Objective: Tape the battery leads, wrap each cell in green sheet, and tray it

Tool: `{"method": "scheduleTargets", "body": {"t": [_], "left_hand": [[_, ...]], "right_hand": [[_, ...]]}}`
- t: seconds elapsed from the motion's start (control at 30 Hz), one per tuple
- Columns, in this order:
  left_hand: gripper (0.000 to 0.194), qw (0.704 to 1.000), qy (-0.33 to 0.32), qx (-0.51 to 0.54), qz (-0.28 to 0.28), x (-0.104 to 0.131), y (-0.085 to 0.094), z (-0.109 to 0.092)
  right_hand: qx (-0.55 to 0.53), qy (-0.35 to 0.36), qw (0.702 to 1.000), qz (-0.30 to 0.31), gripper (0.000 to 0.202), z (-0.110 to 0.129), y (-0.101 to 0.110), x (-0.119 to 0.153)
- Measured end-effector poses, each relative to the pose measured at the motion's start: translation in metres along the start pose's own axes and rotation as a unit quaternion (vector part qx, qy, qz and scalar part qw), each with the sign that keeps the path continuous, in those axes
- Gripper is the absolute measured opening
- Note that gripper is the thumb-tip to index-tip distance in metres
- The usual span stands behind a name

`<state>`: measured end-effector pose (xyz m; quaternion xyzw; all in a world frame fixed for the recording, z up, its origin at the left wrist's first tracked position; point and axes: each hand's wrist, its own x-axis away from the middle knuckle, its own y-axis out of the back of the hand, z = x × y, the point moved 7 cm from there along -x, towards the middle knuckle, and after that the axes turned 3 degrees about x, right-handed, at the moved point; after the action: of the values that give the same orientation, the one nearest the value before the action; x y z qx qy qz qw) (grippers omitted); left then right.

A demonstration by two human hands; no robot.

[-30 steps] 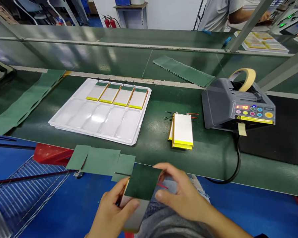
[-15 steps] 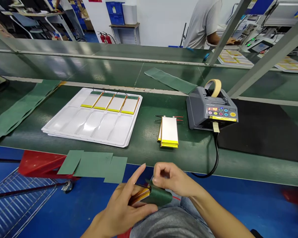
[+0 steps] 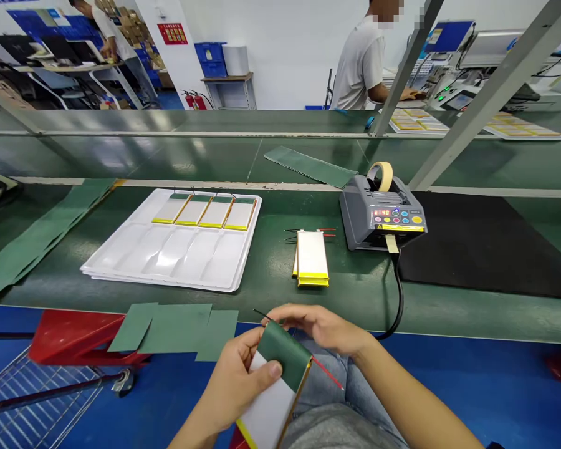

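My left hand (image 3: 236, 374) grips a flat pouch battery cell (image 3: 266, 408), white with a yellow bottom edge, its thumb pressing on the front. Green insulating paper (image 3: 285, 355) covers the cell's top end. A black wire (image 3: 260, 313) sticks out at the top left and a red wire (image 3: 328, 374) at the right. My right hand (image 3: 325, 327) curls over the cell's top edge from behind; its thumb and some fingertips are hidden by the cell. On the bench, more battery cells (image 3: 313, 255) lie stacked, wires pointing away from me.
A white tray (image 3: 163, 249) holds several cells in its back row. Loose green paper pieces (image 3: 180, 327) overhang the bench's front edge. A tape dispenser (image 3: 383, 212) stands at right beside a black mat (image 3: 486, 243). Green strips (image 3: 47, 231) lie left. A co-worker (image 3: 361, 62) sits beyond.
The cell has turned so its broad white face points at me, with the paper flat over its end. My right hand has gone from pinching the paper to behind the top edge. The view has tilted up.
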<state>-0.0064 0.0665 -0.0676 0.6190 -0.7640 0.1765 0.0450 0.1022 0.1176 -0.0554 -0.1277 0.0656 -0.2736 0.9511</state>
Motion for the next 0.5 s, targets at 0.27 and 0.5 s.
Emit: {"method": "scheduleTargets", "body": {"t": [0.27, 0.5], "left_hand": [[0.047, 0.998, 0.005, 0.055, 0.020, -0.003, -0.001, 0.003], [0.070, 0.998, -0.018, -0.034, -0.041, -0.009, 0.026, 0.003]], "right_hand": [[-0.124, 0.079, 0.989, -0.015, 0.092, 0.001, -0.014, -0.014], [0.130, 0.085, 0.979, -0.130, 0.077, 0.003, 0.000, -0.010]]}}
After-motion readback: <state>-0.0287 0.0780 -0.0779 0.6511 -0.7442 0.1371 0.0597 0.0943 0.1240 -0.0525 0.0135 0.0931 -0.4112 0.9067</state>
